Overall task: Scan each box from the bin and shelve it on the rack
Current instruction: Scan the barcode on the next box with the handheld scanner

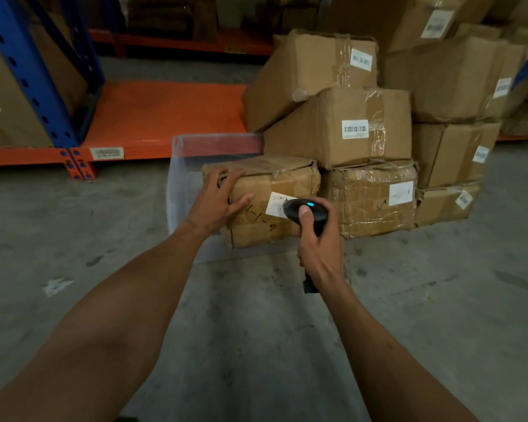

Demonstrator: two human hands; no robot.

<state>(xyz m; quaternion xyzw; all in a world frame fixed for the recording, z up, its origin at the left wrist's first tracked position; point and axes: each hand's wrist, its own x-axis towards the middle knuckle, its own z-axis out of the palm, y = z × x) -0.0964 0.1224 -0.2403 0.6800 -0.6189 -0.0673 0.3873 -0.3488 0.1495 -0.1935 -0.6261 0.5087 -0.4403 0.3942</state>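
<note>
Concrete floor [256, 330] carries a clear bin [183, 190] holding a taped box [275, 178]; its white label [276, 204] is unreadable, beside handwritten marks. Left hand [217, 202] rests on the box, fingers spread. Right hand [319, 239] grips a black scanner [305, 210] at the label. Stacked boxes [348, 126] stand just right; orange rack [165, 111] behind.

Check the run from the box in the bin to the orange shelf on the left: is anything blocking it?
Nothing visible blocks it. The box sits in the clear bin, with the left hand on its top corner and the right hand aiming the scanner at its label. The orange shelf just behind-left shows bare decking; stacked boxes stand to the right.
</note>
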